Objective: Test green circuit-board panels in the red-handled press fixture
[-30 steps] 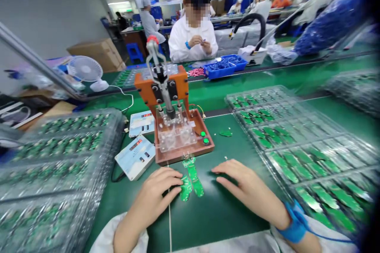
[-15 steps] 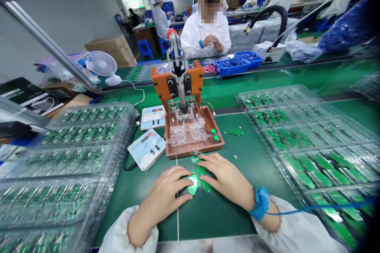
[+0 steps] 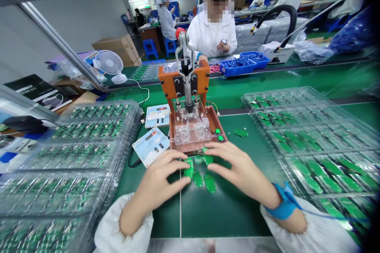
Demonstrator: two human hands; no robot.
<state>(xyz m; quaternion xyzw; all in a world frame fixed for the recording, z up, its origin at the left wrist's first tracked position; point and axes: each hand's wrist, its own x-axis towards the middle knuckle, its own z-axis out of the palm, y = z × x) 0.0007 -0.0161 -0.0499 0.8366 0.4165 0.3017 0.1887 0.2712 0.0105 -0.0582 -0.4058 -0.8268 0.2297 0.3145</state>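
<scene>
My left hand (image 3: 162, 174) pinches a small green circuit board (image 3: 189, 167) just in front of the orange test fixture (image 3: 192, 120). My right hand (image 3: 237, 166) grips another green circuit board (image 3: 207, 157) at the fixture's front edge. Two more green boards (image 3: 204, 182) lie flat on the green mat between my hands. The fixture's lever handle (image 3: 183, 49) stands upright above its clear plastic nest. A blue wrist strap (image 3: 282, 203) with a cord sits on my right wrist.
Stacked clear trays of green boards (image 3: 68, 158) fill the left side; more clear trays of boards (image 3: 311, 142) spread on the right. Two white meter boxes (image 3: 150, 140) lie left of the fixture. One loose board (image 3: 240, 132) lies right of it. A person in white works across the bench.
Both hands moved forward from the mat toward the fixture and each lifted a green board; the right hand came in from the right. The camera view shifted.
</scene>
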